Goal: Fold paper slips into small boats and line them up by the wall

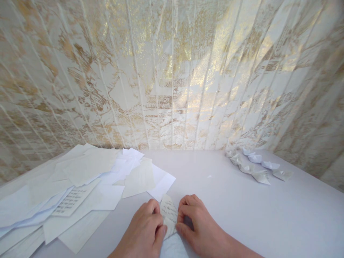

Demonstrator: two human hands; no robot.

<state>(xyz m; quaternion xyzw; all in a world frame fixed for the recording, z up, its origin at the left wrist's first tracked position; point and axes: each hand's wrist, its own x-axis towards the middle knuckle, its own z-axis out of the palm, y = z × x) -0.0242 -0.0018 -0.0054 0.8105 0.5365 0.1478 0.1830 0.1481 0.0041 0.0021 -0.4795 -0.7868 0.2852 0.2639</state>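
Observation:
A small folded piece of paper (168, 214) with handwriting on it sits near the front edge of the white table (231, 208). My left hand (146, 231) pinches its left side with curled fingers. My right hand (196, 224) pinches its right side, thumb and fingers pressed on the fold. Both hands are closed on this paper. Its lower part is hidden between my hands.
A loose spread of white paper sheets (77, 182), some with printed text, covers the table's left side. Several folded paper boats (258, 166) lie at the back right. A cream and gold curtain (172, 71) hangs behind the table.

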